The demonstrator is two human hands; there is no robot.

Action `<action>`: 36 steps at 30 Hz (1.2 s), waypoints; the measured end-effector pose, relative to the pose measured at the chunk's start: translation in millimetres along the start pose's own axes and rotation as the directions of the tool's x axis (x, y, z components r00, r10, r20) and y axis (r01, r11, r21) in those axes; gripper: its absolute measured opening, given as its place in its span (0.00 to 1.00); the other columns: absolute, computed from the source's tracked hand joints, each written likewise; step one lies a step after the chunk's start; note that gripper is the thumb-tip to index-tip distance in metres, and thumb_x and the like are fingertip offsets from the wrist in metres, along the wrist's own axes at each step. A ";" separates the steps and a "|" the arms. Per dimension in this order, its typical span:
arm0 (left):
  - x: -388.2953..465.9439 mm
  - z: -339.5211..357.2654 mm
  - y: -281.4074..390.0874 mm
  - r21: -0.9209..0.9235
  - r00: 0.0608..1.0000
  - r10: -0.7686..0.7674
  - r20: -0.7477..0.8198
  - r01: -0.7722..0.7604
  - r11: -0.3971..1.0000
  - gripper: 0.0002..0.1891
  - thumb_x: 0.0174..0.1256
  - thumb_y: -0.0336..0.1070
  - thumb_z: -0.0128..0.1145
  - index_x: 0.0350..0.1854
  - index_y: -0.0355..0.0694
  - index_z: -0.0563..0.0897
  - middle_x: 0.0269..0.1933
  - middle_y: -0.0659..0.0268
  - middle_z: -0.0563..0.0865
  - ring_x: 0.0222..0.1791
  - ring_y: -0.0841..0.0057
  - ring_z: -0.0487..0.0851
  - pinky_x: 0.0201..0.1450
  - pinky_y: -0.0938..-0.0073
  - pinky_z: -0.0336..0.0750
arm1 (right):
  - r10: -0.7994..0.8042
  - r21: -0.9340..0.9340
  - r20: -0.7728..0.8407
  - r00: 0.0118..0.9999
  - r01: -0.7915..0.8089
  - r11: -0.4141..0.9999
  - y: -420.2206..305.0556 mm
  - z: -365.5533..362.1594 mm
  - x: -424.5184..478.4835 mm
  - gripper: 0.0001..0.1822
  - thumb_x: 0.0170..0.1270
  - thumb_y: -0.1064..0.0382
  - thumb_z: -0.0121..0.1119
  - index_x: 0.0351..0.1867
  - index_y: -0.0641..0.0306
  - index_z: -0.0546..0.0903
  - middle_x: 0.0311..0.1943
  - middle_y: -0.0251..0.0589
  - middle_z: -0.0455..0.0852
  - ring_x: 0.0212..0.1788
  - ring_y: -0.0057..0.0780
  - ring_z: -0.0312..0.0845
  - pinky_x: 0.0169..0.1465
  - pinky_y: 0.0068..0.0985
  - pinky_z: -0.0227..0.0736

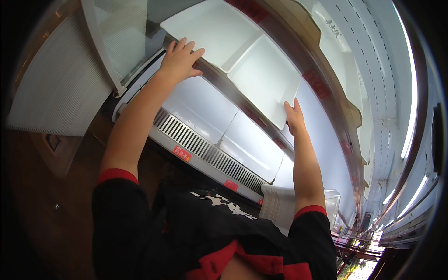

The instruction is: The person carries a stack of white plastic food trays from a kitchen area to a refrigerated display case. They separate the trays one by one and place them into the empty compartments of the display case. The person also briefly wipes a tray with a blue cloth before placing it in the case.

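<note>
Two white plastic trays, a left tray (210,29) and a right tray (266,73), lie side by side on a shelf of an open display cabinet. My left hand (180,61) rests with spread fingers at the front edge of the left tray, above the shelf's front rail (241,99). At the other end, my right hand (294,117) holds the right side wall of the right tray, thumb at the wall and the other fingers partly hidden. No contents show in either tray.
Below is the cabinet's metal deck (199,99) with a slotted air grille (210,147). Stacked white trays (278,203) stand at its right end. An upper shelf (316,84) carries more white trays (337,59). Ribbed translucent panels (66,80) stand at left.
</note>
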State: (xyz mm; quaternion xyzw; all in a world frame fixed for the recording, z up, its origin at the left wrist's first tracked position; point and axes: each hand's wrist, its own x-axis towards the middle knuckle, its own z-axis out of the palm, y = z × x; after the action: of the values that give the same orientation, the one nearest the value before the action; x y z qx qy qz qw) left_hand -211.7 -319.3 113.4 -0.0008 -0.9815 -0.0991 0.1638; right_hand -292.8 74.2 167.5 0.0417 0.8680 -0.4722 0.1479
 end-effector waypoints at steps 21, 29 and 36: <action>-160.2 -32.8 349.0 -0.966 0.573 0.778 0.257 0.141 0.216 0.30 0.58 0.35 0.62 0.63 0.34 0.70 0.54 0.52 0.80 0.53 0.63 0.80 0.57 0.67 0.71 | -0.081 -0.570 -0.703 0.707 -0.491 0.659 221.9 -370.4 -336.8 0.32 0.65 0.46 0.53 0.62 0.68 0.70 0.61 0.54 0.73 0.64 0.44 0.67 0.65 0.31 0.60; -221.0 -42.5 474.6 -0.923 0.712 0.613 0.343 0.378 0.078 0.37 0.59 0.39 0.64 0.67 0.31 0.60 0.51 0.55 0.76 0.52 0.66 0.76 0.60 0.67 0.68 | 0.446 0.380 -0.606 0.659 -0.253 0.890 320.3 -393.0 -377.5 0.30 0.62 0.38 0.54 0.56 0.60 0.76 0.47 0.34 0.80 0.45 0.24 0.76 0.45 0.22 0.69; -248.3 -45.6 494.8 -0.820 0.730 0.460 0.506 0.572 -0.007 0.37 0.61 0.37 0.62 0.69 0.32 0.58 0.56 0.57 0.72 0.55 0.71 0.73 0.61 0.69 0.68 | 0.313 0.375 -0.253 0.915 -0.205 0.904 320.6 -429.0 -355.7 0.28 0.73 0.46 0.41 0.57 0.70 0.72 0.50 0.43 0.81 0.50 0.30 0.79 0.53 0.26 0.73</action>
State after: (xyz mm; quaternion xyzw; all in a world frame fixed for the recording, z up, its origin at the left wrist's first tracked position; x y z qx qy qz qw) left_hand 54.7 164.6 171.9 -0.1069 -0.5815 -0.7620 -0.2642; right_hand 20.9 631.7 232.9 0.2560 0.7718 -0.5786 0.0636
